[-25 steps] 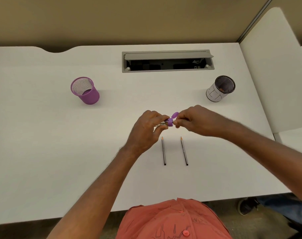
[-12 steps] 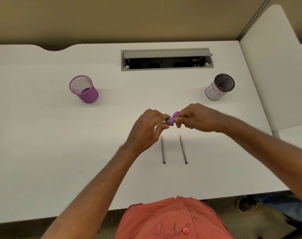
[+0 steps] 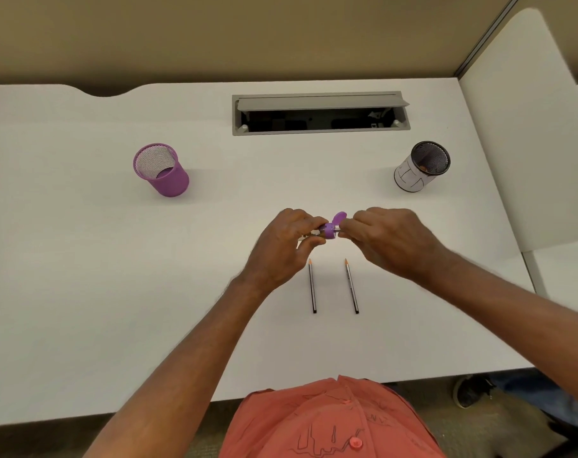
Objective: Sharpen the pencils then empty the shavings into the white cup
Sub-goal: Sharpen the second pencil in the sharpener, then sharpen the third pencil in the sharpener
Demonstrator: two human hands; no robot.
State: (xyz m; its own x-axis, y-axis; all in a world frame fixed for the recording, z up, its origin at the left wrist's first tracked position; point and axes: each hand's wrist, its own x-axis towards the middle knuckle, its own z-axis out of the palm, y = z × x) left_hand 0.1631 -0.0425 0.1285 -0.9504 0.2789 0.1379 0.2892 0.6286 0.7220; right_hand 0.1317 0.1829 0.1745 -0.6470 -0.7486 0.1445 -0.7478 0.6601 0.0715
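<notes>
The small purple plastic pencil sharpener (image 3: 330, 230), its round lid (image 3: 339, 217) flipped up and open, is held above the middle of the white desk (image 3: 82, 259), between the two hands. The left hand (image 3: 282, 251) comes in from the lower left with the forearm stretched diagonally across the desk; its thumb and curled fingers pinch the sharpener's left end, where a clear part with brownish shavings shows between the fingers. The right hand (image 3: 388, 238) reaches in from the right, knuckles up, its fingertips pinching the sharpener's right end. The hands are close together, joined only by the sharpener. Just below them two thin black pencils, the left pencil (image 3: 312, 287) and the right pencil (image 3: 351, 286), lie side by side on the desk, points away from the person. The white cup with a dark mesh rim (image 3: 419, 168) stands far right, and a purple mesh cup (image 3: 162, 170) stands far left.
</notes>
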